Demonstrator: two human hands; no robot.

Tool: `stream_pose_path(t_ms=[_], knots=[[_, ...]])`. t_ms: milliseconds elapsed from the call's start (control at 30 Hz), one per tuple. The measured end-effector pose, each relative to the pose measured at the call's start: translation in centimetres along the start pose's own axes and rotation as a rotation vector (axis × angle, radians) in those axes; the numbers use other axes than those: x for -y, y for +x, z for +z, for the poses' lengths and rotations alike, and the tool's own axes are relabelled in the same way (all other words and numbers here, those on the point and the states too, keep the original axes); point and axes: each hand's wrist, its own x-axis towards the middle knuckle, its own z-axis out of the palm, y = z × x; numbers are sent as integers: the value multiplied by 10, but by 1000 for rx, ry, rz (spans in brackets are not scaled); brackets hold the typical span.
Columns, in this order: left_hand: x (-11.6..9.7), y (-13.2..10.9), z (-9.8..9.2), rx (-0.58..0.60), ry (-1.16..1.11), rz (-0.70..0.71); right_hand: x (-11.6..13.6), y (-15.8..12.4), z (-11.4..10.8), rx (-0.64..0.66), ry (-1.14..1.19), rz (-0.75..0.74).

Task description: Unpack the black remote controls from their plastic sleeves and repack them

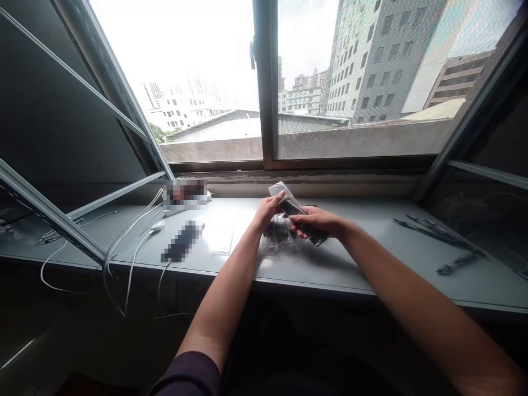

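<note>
Above the middle of the grey table, both hands hold a dark flat item in a clear plastic bag (291, 207); what kind of item it is I cannot make out. My left hand (269, 210) pinches the bag's upper left part, near its pale loose end (282, 190). Across the lower right part, my right hand (315, 221) is closed, with the dark end (317, 236) sticking out below the fingers. Under the hands lie several crumpled clear plastic bags (275, 235), partly hidden; their contents are unclear.
Left on the table (379, 258) are white sheets (218, 234), a blurred-out phone-like item (181, 242), a white charging plug (155, 226) and a white power strip (169, 211) with cables. Dark thin rods (433, 230) lie at the right. Metal frame bars (53, 220) rise at the left; a window stands behind.
</note>
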Motion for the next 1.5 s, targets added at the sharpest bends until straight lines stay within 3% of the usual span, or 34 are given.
stream_pose_path(t_ms=[467,1133,1500], knots=[[-2,-2,3,-47,34,19,3,-1,2,-23,27,11],[2,-3,0,27,58,-18,5,-2,2,-26,27,-13],[5,5,-3,-157,-29,48,4,0,0,-34,32,25]])
